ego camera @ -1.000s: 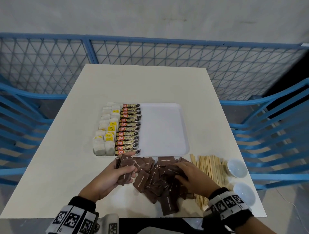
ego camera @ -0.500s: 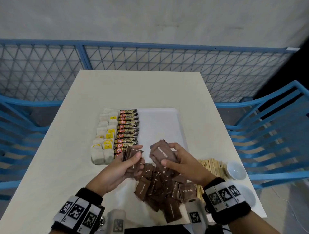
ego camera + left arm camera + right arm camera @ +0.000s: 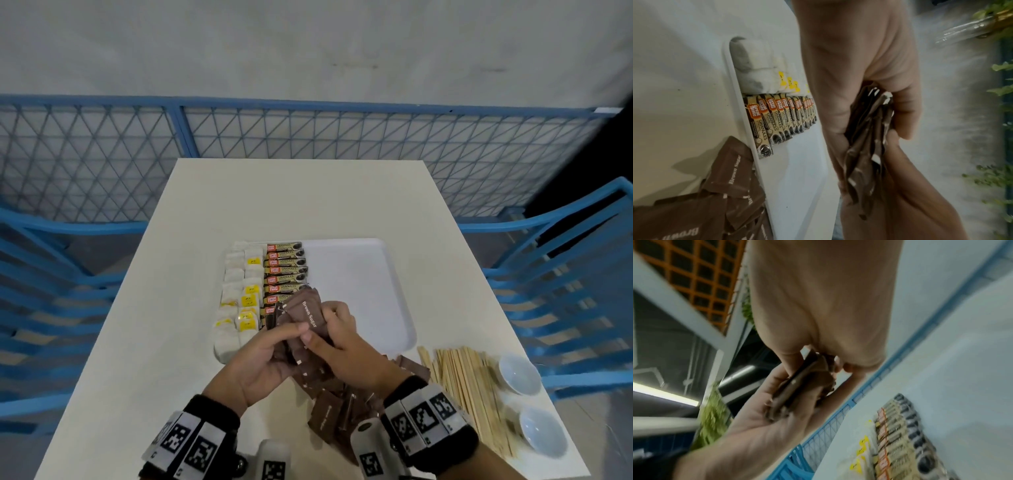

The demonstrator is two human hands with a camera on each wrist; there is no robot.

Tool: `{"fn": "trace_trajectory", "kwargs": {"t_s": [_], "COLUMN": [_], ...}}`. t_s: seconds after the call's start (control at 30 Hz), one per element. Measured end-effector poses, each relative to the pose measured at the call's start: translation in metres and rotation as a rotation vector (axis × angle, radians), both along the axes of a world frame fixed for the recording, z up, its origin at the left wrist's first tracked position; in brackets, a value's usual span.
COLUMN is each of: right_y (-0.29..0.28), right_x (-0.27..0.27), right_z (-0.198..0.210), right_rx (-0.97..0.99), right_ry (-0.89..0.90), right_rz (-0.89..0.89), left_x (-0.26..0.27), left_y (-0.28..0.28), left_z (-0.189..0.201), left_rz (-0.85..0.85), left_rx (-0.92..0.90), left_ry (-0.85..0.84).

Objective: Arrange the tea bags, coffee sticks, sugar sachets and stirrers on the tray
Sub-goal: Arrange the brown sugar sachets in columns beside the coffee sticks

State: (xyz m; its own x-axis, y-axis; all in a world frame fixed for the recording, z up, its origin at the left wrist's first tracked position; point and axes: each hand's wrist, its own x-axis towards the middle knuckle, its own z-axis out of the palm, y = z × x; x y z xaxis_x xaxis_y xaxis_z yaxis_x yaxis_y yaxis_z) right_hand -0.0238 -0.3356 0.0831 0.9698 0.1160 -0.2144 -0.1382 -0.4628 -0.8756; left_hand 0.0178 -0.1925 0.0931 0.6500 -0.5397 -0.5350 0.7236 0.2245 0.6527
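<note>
A white tray (image 3: 359, 281) lies mid-table with white tea bags (image 3: 239, 294) in its left column and coffee sticks (image 3: 286, 270) beside them. Both hands meet above the tray's near edge around one stack of brown sugar sachets (image 3: 305, 318). My left hand (image 3: 270, 356) cups the stack from below, thumb across it. My right hand (image 3: 337, 339) pinches the same stack from the right. Loose brown sachets (image 3: 329, 411) lie piled on the table under my wrists. Wooden stirrers (image 3: 466, 387) lie to the right of that pile. The wrist views show the sachet stack (image 3: 865, 146) (image 3: 803, 386) between both palms.
Two small white dishes (image 3: 519, 373) (image 3: 543, 433) stand at the table's near right corner, beside the stirrers. Blue chairs (image 3: 565, 291) flank the table and a blue mesh fence (image 3: 308, 137) runs behind it. The tray's right half (image 3: 370, 308) is bare.
My right hand lifted a handful of sachets off the pile and brought it left to the stack in my left hand. Both hands now hold one stack, raised above the tray's near edge.
</note>
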Motion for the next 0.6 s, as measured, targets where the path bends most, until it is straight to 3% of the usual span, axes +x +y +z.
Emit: {"fn": "trace_trajectory", "kwargs": {"t_s": [0.1,0.3,0.43,0.53,0.6], "right_y": [0.013,0.025,0.022,0.015,0.009], "right_x": [0.006,0.008,0.010,0.017,0.020], "right_z": [-0.001,-0.008,-0.003,0.000,0.001], "right_rx": [-0.249,-0.288,-0.476,-0.641,-0.634], "right_ry": [-0.096,-0.434,-0.629,-0.632,-0.610], "right_rz": [-0.026,-0.118,0.087,0.282,0.340], "left_x": [0.007,0.017,0.019,0.019,0.017], "left_y": [0.005,0.007,0.010,0.008,0.004], "left_z": [0.001,-0.002,-0.005,-0.005,-0.004], "left_rz": [0.048,0.079,-0.027,-0.056,-0.064], "left_rx": [-0.039,0.004,0.031,0.039,0.037], "left_ry": [0.045,0.117,0.081,0.056,0.085]}}
